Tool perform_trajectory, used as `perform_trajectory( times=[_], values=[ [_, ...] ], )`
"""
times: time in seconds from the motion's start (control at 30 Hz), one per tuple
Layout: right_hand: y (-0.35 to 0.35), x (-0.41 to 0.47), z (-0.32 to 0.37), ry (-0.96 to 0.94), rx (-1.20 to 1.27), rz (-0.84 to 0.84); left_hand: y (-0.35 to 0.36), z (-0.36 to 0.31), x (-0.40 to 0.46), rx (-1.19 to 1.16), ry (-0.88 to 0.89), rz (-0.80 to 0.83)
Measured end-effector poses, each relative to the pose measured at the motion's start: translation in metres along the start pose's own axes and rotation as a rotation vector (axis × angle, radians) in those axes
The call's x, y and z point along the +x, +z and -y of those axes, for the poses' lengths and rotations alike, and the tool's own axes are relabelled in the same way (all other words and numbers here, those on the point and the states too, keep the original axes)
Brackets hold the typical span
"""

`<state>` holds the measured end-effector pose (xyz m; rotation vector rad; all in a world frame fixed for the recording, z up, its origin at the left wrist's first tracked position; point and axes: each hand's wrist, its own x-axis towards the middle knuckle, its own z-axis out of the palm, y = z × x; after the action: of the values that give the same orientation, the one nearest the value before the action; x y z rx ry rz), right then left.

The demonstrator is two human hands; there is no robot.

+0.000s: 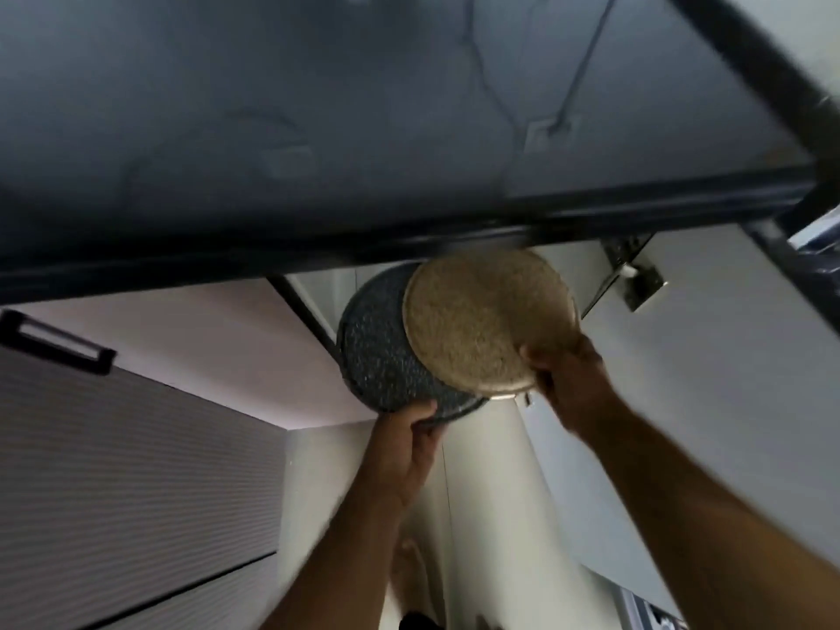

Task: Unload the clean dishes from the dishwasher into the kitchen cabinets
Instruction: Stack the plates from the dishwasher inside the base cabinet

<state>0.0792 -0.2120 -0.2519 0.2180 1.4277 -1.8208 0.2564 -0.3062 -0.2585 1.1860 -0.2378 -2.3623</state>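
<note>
Reaching up from the bottom of the frame, two bare forearms lift two round plates toward the underside of a dark overhead cabinet. The left hand (411,441), just below the centre of the frame, grips the lower rim of a dark speckled plate (377,352), its fingers curled over the edge. The right hand (568,379), right of centre and a little higher, grips the lower right rim of a tan speckled plate (486,320), with the thumb on the plate's underside. Both plates are tilted so their bottoms face the camera, and the tan plate overlaps the right part of the dark one, lying in front of it. The top edges of both plates meet the black front edge (409,241) of the cabinet, which runs across the middle of the frame. Above that edge, the upper half of the frame is filled by the cabinet's dark grey underside (318,106), blurred by motion. A metal hinge (632,279) sits on a pale panel at the right, just beside the tan plate. At the lower left is a ribbed pale cabinet door (113,470) with a black handle (54,341) near its upper corner. Pale walls show behind the arms.
</note>
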Motion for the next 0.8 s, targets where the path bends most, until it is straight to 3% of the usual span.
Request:
perform_trajectory(
  times=[0.27,0.4,0.57,0.8],
  values=[
    [0.014,0.105,-0.016,-0.061,0.078,-0.037,0.019,-0.021,0.108,0.152,0.062,0.068],
    [0.022,0.134,-0.027,-0.068,0.109,-0.04,0.022,-0.04,0.149,0.407,0.286,-0.016],
    [0.039,0.156,-0.04,-0.093,0.122,-0.076,0.024,-0.051,0.169,0.446,0.383,-0.125],
    [0.041,0.164,-0.052,-0.099,-0.134,-0.25,0.015,-0.047,0.184,0.498,0.384,-0.185]
  ],
)
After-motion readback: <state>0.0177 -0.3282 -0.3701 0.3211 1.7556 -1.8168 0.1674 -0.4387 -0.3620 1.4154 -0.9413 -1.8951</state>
